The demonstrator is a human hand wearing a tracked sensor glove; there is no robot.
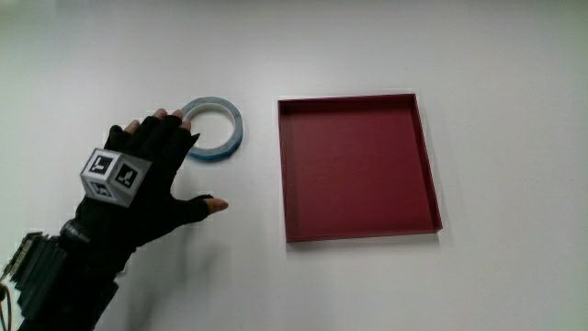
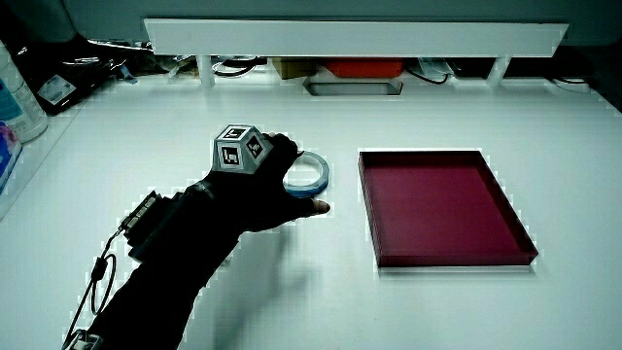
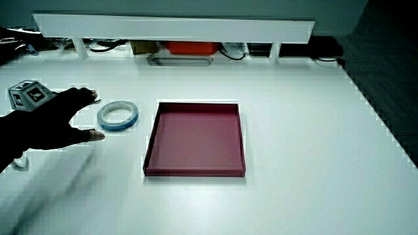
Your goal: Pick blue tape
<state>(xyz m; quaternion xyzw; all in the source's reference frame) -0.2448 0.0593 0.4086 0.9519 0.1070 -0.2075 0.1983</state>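
1. The blue tape roll [image 1: 213, 129] is seen flat on the white surface [image 1: 478, 55], beside the red tray [image 1: 358, 167].
2. The hand [image 1: 147, 188] is placed just beside the roll, fingers [image 1: 170, 118] spread, nothing held.

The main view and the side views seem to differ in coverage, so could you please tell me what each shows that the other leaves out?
Only the main view looks straight down and shows the bare floor of the red tray undistorted. Only the side views show the low partition and the clutter under it; in a side view a bottle stands at the table's edge. Both show the hand with fingers spread, resting beside the blue tape with its fingertips at the roll's rim, the tape lying flat beside the tray, not yet grasped.
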